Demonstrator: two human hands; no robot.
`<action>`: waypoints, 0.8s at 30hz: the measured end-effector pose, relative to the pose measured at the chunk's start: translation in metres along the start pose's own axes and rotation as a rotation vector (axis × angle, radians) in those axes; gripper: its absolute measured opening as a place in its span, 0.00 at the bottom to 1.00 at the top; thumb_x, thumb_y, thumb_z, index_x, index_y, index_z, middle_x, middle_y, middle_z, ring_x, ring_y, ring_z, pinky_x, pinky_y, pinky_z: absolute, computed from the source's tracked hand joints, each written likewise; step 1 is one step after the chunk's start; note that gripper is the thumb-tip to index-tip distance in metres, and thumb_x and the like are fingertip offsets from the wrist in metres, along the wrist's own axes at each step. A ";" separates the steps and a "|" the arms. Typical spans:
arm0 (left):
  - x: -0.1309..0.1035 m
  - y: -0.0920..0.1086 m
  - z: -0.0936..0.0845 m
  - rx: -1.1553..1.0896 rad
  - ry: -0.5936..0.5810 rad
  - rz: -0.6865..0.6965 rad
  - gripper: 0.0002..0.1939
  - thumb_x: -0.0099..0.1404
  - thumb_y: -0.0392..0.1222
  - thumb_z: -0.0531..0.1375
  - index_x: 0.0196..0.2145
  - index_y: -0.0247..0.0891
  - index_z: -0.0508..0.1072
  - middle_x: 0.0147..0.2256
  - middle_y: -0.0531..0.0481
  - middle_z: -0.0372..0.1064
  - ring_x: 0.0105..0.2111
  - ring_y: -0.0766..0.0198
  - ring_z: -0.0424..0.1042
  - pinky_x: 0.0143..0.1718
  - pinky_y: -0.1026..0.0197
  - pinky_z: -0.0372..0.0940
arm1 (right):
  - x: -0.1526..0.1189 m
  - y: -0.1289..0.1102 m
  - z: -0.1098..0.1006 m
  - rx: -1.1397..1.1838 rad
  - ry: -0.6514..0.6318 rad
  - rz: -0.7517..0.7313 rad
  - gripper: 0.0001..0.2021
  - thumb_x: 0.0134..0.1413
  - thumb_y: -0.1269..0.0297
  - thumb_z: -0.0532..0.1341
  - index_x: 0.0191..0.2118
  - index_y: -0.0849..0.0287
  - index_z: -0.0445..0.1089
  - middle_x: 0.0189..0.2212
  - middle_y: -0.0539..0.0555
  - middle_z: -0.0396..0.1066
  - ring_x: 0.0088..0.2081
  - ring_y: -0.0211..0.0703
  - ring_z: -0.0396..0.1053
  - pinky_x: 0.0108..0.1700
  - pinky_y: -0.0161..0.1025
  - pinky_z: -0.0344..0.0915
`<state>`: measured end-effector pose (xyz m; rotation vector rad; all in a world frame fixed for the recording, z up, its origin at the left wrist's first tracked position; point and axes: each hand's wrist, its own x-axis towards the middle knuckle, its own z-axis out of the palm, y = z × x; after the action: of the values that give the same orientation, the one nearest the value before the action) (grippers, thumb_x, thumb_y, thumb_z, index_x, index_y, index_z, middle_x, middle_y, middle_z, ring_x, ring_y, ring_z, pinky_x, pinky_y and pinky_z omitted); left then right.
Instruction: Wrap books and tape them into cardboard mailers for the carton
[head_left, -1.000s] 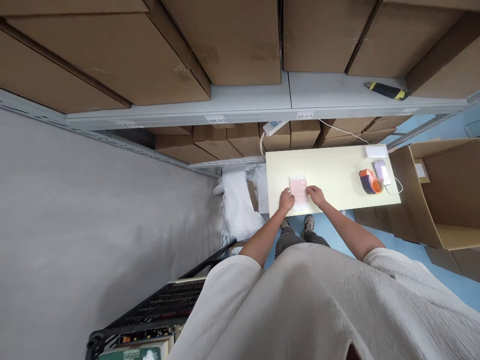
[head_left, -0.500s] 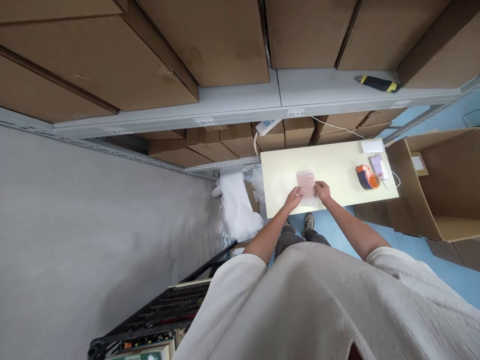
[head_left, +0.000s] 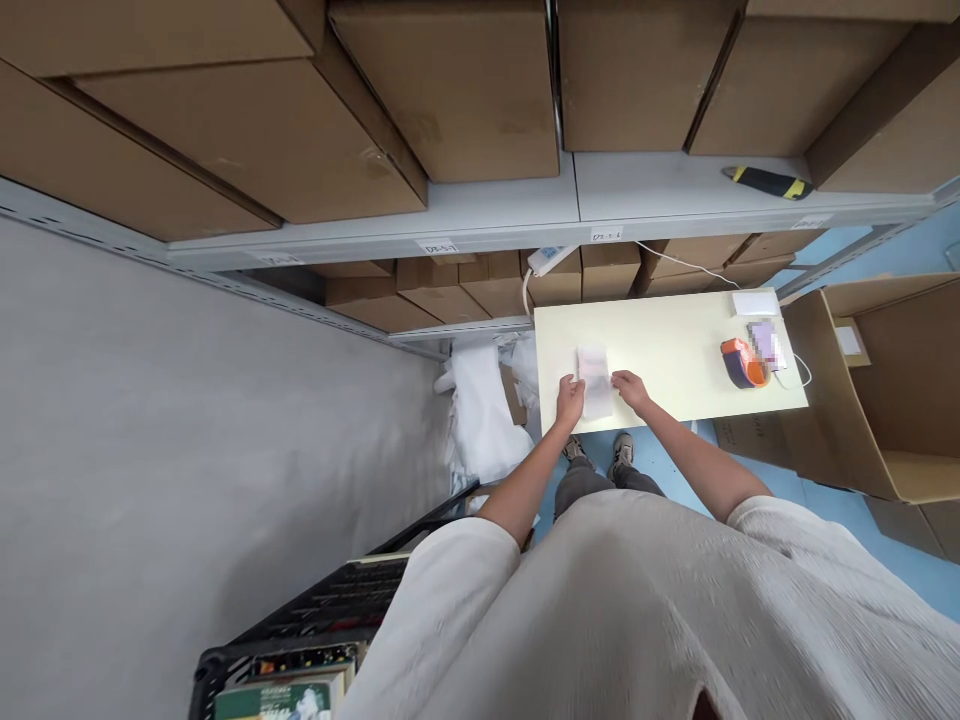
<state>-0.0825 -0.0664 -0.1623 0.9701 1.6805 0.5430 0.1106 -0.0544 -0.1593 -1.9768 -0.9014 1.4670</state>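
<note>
A flat pink rectangle under a translucent white wrapping sheet [head_left: 595, 385] lies on the pale yellow tabletop [head_left: 667, 340], near its left end. My left hand [head_left: 570, 400] grips the left edge of the wrapping, thumb and fingers closed. At the opposite edge, my right hand [head_left: 630, 388] pinches the sheet between thumb and fingertips. The pink thing shows only faintly through the layer, so its exact kind is unclear.
An orange and dark blue ring-shaped thing [head_left: 741, 364] and a white box [head_left: 754, 303] sit at the table's right end. A large open carton [head_left: 847, 400] stands beyond. Shelving with cartons [head_left: 480, 100] overhangs the table; a black-and-yellow-handled tool [head_left: 772, 183] rests on it. White sheeting [head_left: 484, 410] is piled left.
The pink thing, plainly visible before, is now veiled by the translucent sheet and looks narrower. Both hands have shifted slightly left with it; the camera view has moved a little.
</note>
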 end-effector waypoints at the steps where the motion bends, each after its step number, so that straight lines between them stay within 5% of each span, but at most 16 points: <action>1: 0.002 -0.003 -0.003 0.023 -0.003 -0.011 0.29 0.79 0.48 0.60 0.72 0.43 0.62 0.61 0.40 0.79 0.60 0.55 0.79 0.61 0.56 0.72 | 0.001 0.003 0.002 -0.033 0.005 0.008 0.15 0.54 0.58 0.65 0.46 0.54 0.79 0.46 0.56 0.83 0.49 0.51 0.79 0.53 0.48 0.76; 5: 0.007 -0.010 -0.008 0.140 -0.022 0.021 0.35 0.71 0.42 0.65 0.72 0.41 0.64 0.66 0.37 0.74 0.65 0.50 0.76 0.65 0.53 0.69 | 0.002 0.012 0.005 -0.109 0.027 0.007 0.17 0.54 0.60 0.64 0.49 0.54 0.79 0.49 0.56 0.82 0.50 0.51 0.78 0.57 0.48 0.75; 10: 0.007 -0.013 -0.010 0.182 -0.041 0.066 0.29 0.69 0.36 0.63 0.67 0.41 0.69 0.64 0.39 0.74 0.64 0.50 0.76 0.66 0.51 0.70 | 0.002 0.014 0.010 -0.110 0.021 0.023 0.19 0.53 0.60 0.64 0.51 0.55 0.79 0.47 0.57 0.82 0.49 0.51 0.78 0.55 0.47 0.75; 16: 0.004 -0.010 -0.010 0.157 -0.102 0.040 0.33 0.69 0.38 0.67 0.69 0.40 0.68 0.68 0.36 0.71 0.65 0.49 0.74 0.67 0.51 0.68 | 0.002 0.010 0.018 -0.017 0.063 0.078 0.21 0.51 0.60 0.67 0.52 0.57 0.77 0.50 0.59 0.82 0.51 0.50 0.79 0.57 0.45 0.74; 24: 0.015 0.009 0.030 0.006 -0.327 0.100 0.29 0.69 0.39 0.69 0.66 0.41 0.72 0.70 0.38 0.71 0.69 0.48 0.72 0.68 0.52 0.67 | 0.004 -0.004 -0.023 -0.017 0.174 0.037 0.16 0.53 0.58 0.63 0.47 0.54 0.74 0.47 0.56 0.81 0.45 0.47 0.77 0.43 0.40 0.74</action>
<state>-0.0531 -0.0528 -0.1737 1.0876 1.3481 0.4186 0.1321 -0.0489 -0.1523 -2.1066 -0.8086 1.2868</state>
